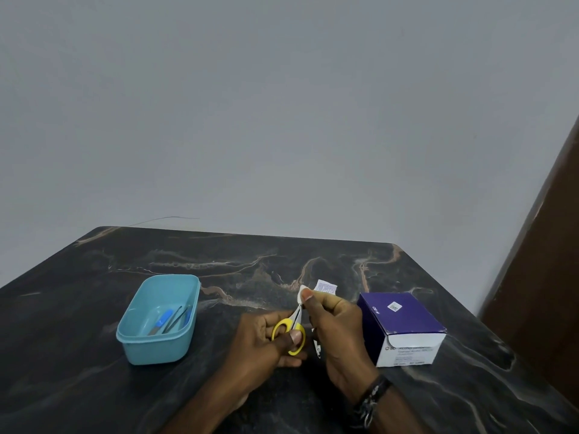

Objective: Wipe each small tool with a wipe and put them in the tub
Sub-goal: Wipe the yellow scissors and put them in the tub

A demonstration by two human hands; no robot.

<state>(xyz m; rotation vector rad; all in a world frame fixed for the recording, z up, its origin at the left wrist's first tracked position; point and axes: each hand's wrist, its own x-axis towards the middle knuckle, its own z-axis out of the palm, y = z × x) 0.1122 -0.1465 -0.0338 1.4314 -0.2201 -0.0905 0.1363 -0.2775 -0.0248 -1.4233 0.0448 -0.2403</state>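
Scissors [293, 327] sit gripped in the left hand [269, 339], blades pinched through a wipe [302, 292] by the right hand [335, 327].

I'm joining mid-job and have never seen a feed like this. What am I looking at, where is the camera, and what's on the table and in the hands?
There is no machine here: a person works with two bare hands, and the single picture comes from a camera worn on their head, looking forward and down.

The left hand grips small scissors by their yellow handles. The right hand pinches a white wipe around the blade tips.

On the dark marbled table, the blue tub stands to the left and already holds a few small tools. To the right stands a purple and white box. A torn sachet lies just beyond the hands.

So the scissors are being wiped and are not yet in the tub.
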